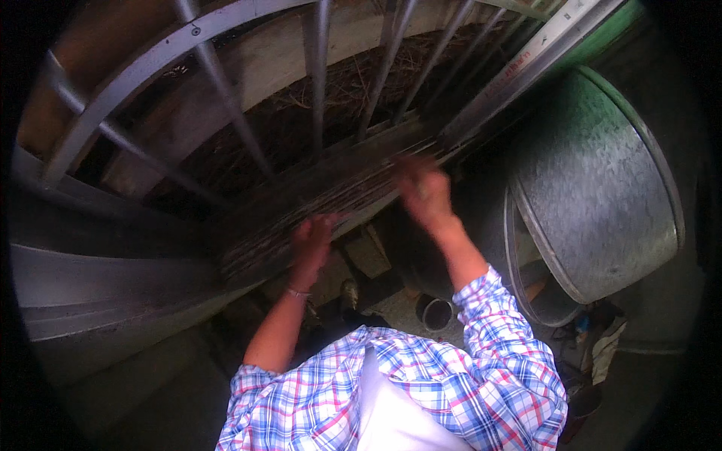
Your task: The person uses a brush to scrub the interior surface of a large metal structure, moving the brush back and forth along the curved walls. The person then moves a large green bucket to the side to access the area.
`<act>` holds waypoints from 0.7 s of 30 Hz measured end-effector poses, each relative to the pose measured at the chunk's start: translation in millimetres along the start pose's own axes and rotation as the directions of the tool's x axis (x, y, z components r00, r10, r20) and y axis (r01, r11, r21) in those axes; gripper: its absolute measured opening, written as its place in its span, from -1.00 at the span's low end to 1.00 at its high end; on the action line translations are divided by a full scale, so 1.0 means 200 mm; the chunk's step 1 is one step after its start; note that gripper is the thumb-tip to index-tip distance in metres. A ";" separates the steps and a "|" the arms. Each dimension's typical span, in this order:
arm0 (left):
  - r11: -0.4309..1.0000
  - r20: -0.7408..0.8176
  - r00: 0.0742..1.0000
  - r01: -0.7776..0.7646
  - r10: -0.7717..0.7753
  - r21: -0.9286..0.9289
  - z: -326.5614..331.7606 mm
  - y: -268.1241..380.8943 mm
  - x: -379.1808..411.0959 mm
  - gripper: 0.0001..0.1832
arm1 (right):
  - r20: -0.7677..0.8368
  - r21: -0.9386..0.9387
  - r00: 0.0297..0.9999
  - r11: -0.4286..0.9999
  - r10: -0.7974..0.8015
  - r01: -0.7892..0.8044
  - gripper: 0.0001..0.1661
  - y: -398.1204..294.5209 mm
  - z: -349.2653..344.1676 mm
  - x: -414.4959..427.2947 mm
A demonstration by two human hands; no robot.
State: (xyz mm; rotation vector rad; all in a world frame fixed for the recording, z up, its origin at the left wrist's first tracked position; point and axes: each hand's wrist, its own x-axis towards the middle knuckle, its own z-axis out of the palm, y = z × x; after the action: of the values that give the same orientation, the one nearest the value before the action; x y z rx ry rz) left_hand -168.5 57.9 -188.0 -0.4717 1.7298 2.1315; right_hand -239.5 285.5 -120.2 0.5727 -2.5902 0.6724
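In the head view, my left hand (314, 235) is at the near edge of a dark window sill (254, 248), below a metal grille (320, 84). A thin bracelet (299, 293) circles that wrist. Farther right, my right hand (422, 186) is over the same sill, its fingers bent towards the window frame (507, 73). Long, thin strips or ridges (355, 194) run along the sill between the hands; which of these they are cannot be told. Both hands are blurred, and the fingertips are lost in shadow, so any grip on something is not visible.
A large sheet-metal drum (603, 186) lies at the right, with a round metal rim (513, 259) beside it. Below the sill, a small round container (437, 314) stands on the floor. Dry twigs (361, 79) show beyond the bars. A crumpled pale sack or cloth (608, 349) lies at the lower right.
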 end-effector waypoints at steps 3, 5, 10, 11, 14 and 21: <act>0.824 -0.185 0.850 -0.388 0.493 0.412 -0.19 -0.10 0.03 -0.82 | -0.224 0.079 0.915 0.942 0.336 -0.327 -0.83 0.35 -0.02 0.19; 0.692 -0.179 0.837 -0.287 0.518 0.662 -0.38 -0.09 0.02 -0.78 | -0.183 -0.272 0.890 0.849 0.417 -0.454 -0.73 0.66 0.05 0.28; 0.234 -0.068 0.716 -0.135 0.694 0.963 -0.58 -0.23 -0.02 -0.72 | -0.164 -0.278 0.729 0.678 0.665 -0.681 -0.67 0.96 0.33 0.36; 0.209 -0.084 0.712 -0.091 0.698 0.974 -0.60 -0.26 -0.02 -0.74 | -0.128 -0.266 0.648 0.604 0.751 -0.752 -0.66 0.96 0.39 0.37; 0.186 -0.093 0.716 -0.053 0.692 0.981 -0.64 -0.30 0.03 -0.76 | -0.105 -0.361 0.876 0.803 0.470 -0.474 -0.66 1.30 0.46 0.20; 0.186 -0.306 0.807 0.245 0.505 0.952 -0.60 -0.19 0.05 -0.73 | -0.470 -0.088 0.691 0.750 0.549 -0.656 -0.60 1.06 0.45 0.28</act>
State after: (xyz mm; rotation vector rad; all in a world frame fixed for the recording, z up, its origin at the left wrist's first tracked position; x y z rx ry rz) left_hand -154.3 -52.7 -249.7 -0.5543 3.1100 0.3681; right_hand -411.9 392.0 -244.6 -0.5139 -2.3581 0.5587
